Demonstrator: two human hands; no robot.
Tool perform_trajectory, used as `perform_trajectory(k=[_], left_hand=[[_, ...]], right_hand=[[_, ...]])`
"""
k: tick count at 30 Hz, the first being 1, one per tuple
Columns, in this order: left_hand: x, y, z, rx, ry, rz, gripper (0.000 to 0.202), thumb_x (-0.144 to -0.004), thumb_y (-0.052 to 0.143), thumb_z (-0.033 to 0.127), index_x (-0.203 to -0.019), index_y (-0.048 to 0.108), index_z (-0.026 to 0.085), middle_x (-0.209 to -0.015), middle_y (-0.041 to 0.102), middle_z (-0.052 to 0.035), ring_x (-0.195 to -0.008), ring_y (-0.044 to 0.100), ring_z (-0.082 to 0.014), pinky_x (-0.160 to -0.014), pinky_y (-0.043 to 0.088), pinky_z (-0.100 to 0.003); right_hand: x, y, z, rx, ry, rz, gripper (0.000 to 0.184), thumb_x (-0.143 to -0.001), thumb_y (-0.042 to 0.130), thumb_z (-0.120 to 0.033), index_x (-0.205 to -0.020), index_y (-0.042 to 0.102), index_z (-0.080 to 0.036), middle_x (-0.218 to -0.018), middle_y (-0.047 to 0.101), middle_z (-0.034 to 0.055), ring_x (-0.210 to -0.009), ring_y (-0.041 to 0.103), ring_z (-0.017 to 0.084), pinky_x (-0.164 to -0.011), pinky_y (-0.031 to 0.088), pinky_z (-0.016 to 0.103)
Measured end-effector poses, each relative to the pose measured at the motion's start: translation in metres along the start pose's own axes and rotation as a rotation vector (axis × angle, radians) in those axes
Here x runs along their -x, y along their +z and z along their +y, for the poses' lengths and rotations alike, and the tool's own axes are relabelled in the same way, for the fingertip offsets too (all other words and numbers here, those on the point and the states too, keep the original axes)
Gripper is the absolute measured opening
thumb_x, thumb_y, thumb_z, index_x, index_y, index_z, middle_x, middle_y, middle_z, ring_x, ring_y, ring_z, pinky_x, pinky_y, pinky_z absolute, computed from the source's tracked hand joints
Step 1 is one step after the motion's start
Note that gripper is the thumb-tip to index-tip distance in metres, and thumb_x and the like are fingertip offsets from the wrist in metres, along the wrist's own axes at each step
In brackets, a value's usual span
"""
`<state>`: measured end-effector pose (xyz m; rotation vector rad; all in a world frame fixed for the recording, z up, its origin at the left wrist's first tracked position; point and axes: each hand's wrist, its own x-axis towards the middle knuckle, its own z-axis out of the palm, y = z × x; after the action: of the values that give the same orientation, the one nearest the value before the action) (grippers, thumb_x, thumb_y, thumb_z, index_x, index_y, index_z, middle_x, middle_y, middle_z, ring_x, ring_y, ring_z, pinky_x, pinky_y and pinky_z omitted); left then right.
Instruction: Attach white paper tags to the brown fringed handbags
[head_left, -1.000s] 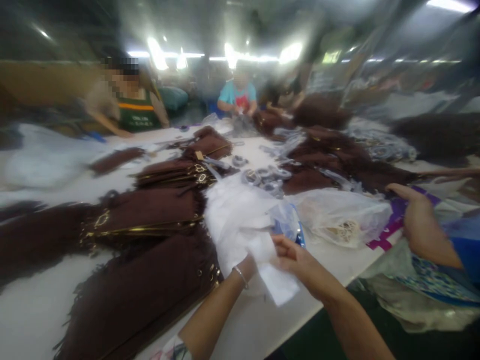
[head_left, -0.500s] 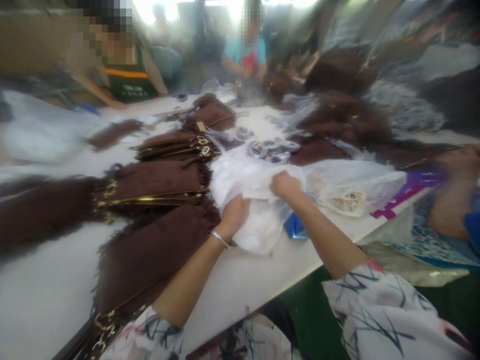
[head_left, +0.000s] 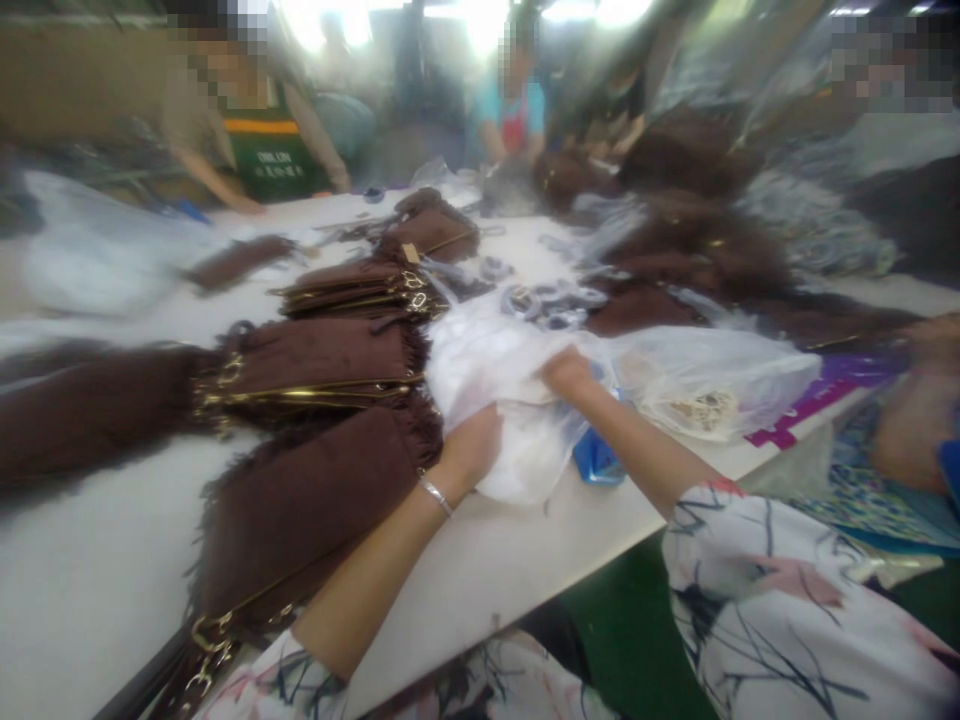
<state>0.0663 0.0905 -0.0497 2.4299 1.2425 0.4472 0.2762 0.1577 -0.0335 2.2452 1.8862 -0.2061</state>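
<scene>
My left hand (head_left: 471, 447) is closed on the near edge of a white plastic bag of soft white sheets (head_left: 487, 375) lying on the white table (head_left: 82, 590). A silver bracelet circles that wrist. My right hand (head_left: 568, 372) is closed on the top of the same bag, a little farther away. Just left of my left hand lies a brown fringed bag with gold hardware (head_left: 300, 510). A blue packet (head_left: 596, 462) pokes out beneath the white bag near my right forearm.
More brown fringed bags (head_left: 322, 370) lie in a row across the table. A clear plastic bag (head_left: 712, 385) sits to the right, with a purple sheet (head_left: 814, 405) at the edge. Other people work at the far side and at the right.
A second ago both hands held a white sheet close to me; they have since reached forward onto the white bag. Over the last half second they have barely shifted.
</scene>
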Motion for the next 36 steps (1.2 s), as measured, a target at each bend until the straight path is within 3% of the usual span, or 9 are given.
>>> perform_trajectory(k=[7, 11, 14, 17, 23, 26, 29, 32, 36], left_hand=[[-0.019, -0.013, -0.041, -0.158, 0.110, -0.053, 0.047, -0.084, 0.047, 0.007, -0.130, 0.044, 0.007, -0.113, 0.063, -0.0199, -0.108, 0.059, -0.0267, -0.096, 0.044, -0.039], [-0.001, -0.017, -0.034, -0.127, 0.120, -0.048, 0.044, -0.085, 0.045, 0.008, -0.128, 0.046, 0.012, -0.122, 0.059, -0.0161, -0.112, 0.056, -0.0225, -0.097, 0.045, -0.035], [0.041, -0.014, -0.007, 0.000, 0.226, 0.036, 0.041, -0.087, 0.047, 0.012, -0.128, 0.046, 0.013, -0.133, 0.051, -0.0152, -0.126, 0.045, -0.0214, -0.104, 0.040, -0.036], [0.099, -0.009, 0.012, 0.164, 0.285, 0.096, 0.033, -0.091, 0.042, 0.014, -0.122, 0.051, 0.014, -0.126, 0.055, -0.0149, -0.121, 0.049, -0.0215, -0.103, 0.042, -0.038], [0.225, -0.018, -0.023, 0.055, 0.008, 0.269, 0.033, -0.091, 0.037, 0.010, -0.116, 0.056, 0.019, -0.118, 0.060, -0.0108, -0.115, 0.053, -0.0212, -0.101, 0.045, -0.041], [0.276, -0.038, -0.055, -0.165, -0.186, 0.411, 0.035, -0.092, 0.037, 0.011, -0.122, 0.052, 0.022, -0.128, 0.054, -0.0105, -0.125, 0.046, -0.0233, -0.107, 0.038, -0.047], [0.308, -0.051, -0.084, -0.346, -0.430, 0.506, 0.044, -0.091, 0.047, 0.021, -0.134, 0.040, 0.018, -0.138, 0.045, -0.0152, -0.132, 0.036, -0.0295, -0.109, 0.033, -0.053], [0.317, -0.052, -0.106, -0.435, -0.574, 0.526, 0.053, -0.088, 0.051, 0.024, -0.137, 0.034, 0.011, -0.140, 0.041, -0.0198, -0.133, 0.036, -0.0318, -0.107, 0.035, -0.052], [0.322, -0.050, -0.117, -0.463, -0.550, 0.463, 0.055, -0.083, 0.039, 0.003, -0.137, 0.035, 0.011, -0.141, 0.041, -0.0179, -0.128, 0.045, -0.0251, -0.101, 0.044, -0.039]], right_hand=[[0.025, -0.015, -0.005, -0.026, 0.010, 0.001, 0.030, -0.093, 0.051, -0.035, -0.114, 0.058, -0.015, -0.114, 0.062, 0.0097, -0.101, 0.061, 0.022, -0.088, 0.049, 0.042], [0.069, -0.025, -0.013, -0.045, -0.080, 0.104, 0.030, -0.095, 0.043, -0.028, -0.115, 0.059, -0.012, -0.113, 0.063, 0.0174, -0.106, 0.060, 0.026, -0.089, 0.046, 0.038], [0.116, -0.016, -0.028, -0.151, -0.296, 0.246, 0.029, -0.095, 0.043, -0.028, -0.118, 0.055, -0.016, -0.117, 0.062, 0.0138, -0.107, 0.059, 0.024, -0.089, 0.045, 0.033], [0.166, 0.005, -0.052, -0.324, -0.474, 0.398, 0.027, -0.095, 0.041, -0.026, -0.115, 0.056, -0.018, -0.116, 0.062, 0.0115, -0.105, 0.058, 0.023, -0.088, 0.046, 0.033], [0.229, 0.051, -0.130, -0.411, -0.807, 0.336, 0.028, -0.094, 0.040, -0.019, -0.112, 0.060, -0.022, -0.114, 0.064, 0.0098, -0.101, 0.060, 0.021, -0.087, 0.048, 0.034], [0.230, 0.070, -0.168, -0.338, -0.945, 0.403, 0.040, -0.092, 0.043, -0.018, -0.131, 0.050, -0.022, -0.138, 0.049, 0.0123, -0.120, 0.050, 0.026, -0.097, 0.043, 0.041], [0.213, 0.089, -0.192, -0.258, -0.926, 0.471, 0.057, -0.089, 0.046, -0.014, -0.143, 0.034, -0.026, -0.150, 0.033, 0.0117, -0.131, 0.038, 0.030, -0.101, 0.039, 0.047], [0.188, 0.102, -0.203, -0.183, -0.872, 0.491, 0.062, -0.085, 0.043, -0.004, -0.143, 0.036, -0.027, -0.148, 0.037, 0.0110, -0.132, 0.038, 0.029, -0.099, 0.040, 0.047], [0.182, 0.097, -0.204, -0.167, -0.812, 0.438, 0.061, -0.084, 0.041, -0.002, -0.139, 0.041, -0.027, -0.145, 0.042, 0.0099, -0.132, 0.037, 0.026, -0.101, 0.038, 0.045]])
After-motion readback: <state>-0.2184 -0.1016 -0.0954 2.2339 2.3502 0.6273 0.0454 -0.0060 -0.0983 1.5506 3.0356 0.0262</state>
